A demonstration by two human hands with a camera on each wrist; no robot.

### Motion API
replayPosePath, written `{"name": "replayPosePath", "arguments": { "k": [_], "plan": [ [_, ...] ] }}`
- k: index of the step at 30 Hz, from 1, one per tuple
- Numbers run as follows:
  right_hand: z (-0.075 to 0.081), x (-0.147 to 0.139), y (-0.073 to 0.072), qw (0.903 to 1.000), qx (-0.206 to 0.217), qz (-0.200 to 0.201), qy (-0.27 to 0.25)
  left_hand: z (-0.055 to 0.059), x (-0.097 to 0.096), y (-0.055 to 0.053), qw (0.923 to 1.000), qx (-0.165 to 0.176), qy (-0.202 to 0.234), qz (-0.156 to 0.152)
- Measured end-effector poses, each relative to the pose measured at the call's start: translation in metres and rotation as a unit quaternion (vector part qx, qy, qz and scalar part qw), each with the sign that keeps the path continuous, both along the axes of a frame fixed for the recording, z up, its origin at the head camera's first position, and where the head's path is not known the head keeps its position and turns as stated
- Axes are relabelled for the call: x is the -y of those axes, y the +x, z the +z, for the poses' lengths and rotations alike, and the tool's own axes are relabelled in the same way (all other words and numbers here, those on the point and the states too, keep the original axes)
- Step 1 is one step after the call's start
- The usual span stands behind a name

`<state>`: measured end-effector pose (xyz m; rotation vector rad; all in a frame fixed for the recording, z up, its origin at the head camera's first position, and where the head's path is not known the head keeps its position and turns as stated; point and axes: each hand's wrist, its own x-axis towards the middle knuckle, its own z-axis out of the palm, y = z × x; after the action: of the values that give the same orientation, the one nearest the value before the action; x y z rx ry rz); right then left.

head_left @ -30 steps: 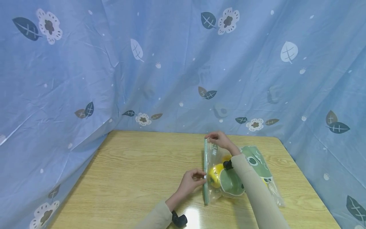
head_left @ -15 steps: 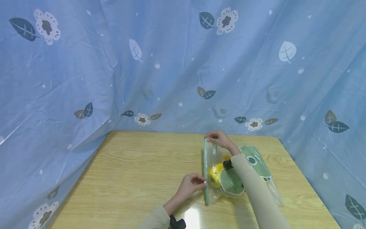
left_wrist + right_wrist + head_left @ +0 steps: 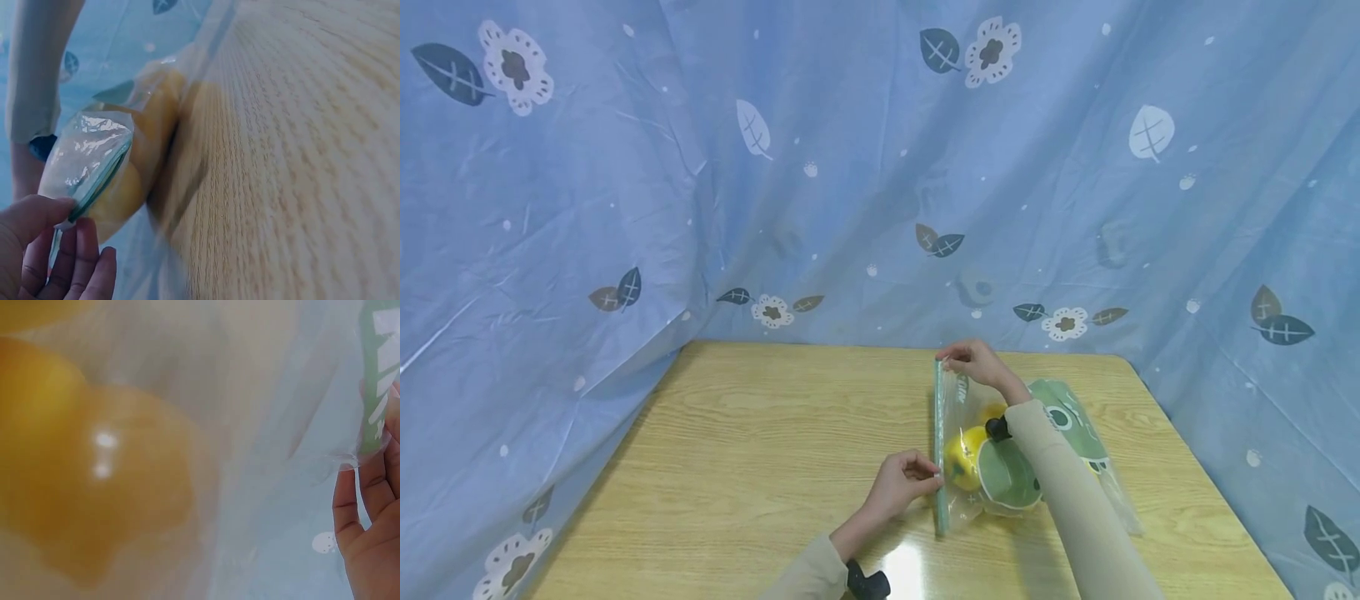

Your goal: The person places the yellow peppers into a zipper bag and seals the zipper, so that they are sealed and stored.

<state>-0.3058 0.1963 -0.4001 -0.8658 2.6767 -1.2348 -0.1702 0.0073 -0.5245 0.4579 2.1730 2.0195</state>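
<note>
A clear zip bag with a green animal print lies on the table, its green zip strip facing left. Through the plastic show several rounded yellow objects, one with a greenish spot; up close in the right wrist view they are large and blurred. My left hand pinches the strip below its middle between thumb and fingers. In the left wrist view, the green zip edge runs away from that pinch. At the far end of the strip, my right hand grips the bag's corner.
The wooden table stretches left of the bag. A second green animal face shows on plastic beyond the right sleeve. Blue patterned curtain hangs behind and at both sides. Each wrist wears a black device.
My left hand has slid slightly down along the zip strip, its thumb and fingers drawing closer together on it. The right hand has kept its hold on the far corner.
</note>
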Motion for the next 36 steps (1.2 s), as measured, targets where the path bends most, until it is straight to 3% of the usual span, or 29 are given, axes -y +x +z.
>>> {"name": "replayPosePath", "arguments": {
  "k": [4, 12, 18, 20, 24, 28, 33, 36],
  "plan": [
    [-0.001, 0.001, -0.001, 1.0000, -0.004, 0.000, 0.004, 0.003, 0.001, 0.001, 1.0000, -0.005, 0.001, -0.008],
    [-0.011, -0.003, -0.010, 0.9998, 0.018, -0.001, -0.008, 0.027, 0.004, 0.011, 0.9998, 0.009, -0.003, -0.015],
    [-0.025, -0.009, -0.025, 0.9998, 0.015, -0.015, 0.001, 0.010, 0.001, 0.003, 0.9999, 0.008, -0.012, -0.005],
    [-0.026, -0.011, -0.025, 0.9997, 0.015, -0.016, -0.002, 0.002, 0.000, 0.001, 0.9995, 0.032, -0.007, 0.004],
    [-0.024, -0.012, -0.026, 0.9997, 0.015, -0.017, -0.007, -0.008, -0.002, -0.001, 0.9930, 0.105, 0.050, 0.019],
    [-0.024, -0.011, -0.026, 0.9997, 0.016, -0.016, -0.003, -0.012, -0.003, 0.000, 0.9855, 0.144, 0.086, 0.025],
    [-0.020, -0.009, -0.021, 0.9997, 0.019, -0.017, -0.004, -0.010, -0.004, 0.002, 0.9837, 0.152, 0.093, 0.026],
    [-0.009, -0.006, -0.011, 0.9994, 0.028, -0.012, -0.013, -0.008, -0.003, 0.002, 0.9853, 0.146, 0.084, 0.029]
  ]
}}
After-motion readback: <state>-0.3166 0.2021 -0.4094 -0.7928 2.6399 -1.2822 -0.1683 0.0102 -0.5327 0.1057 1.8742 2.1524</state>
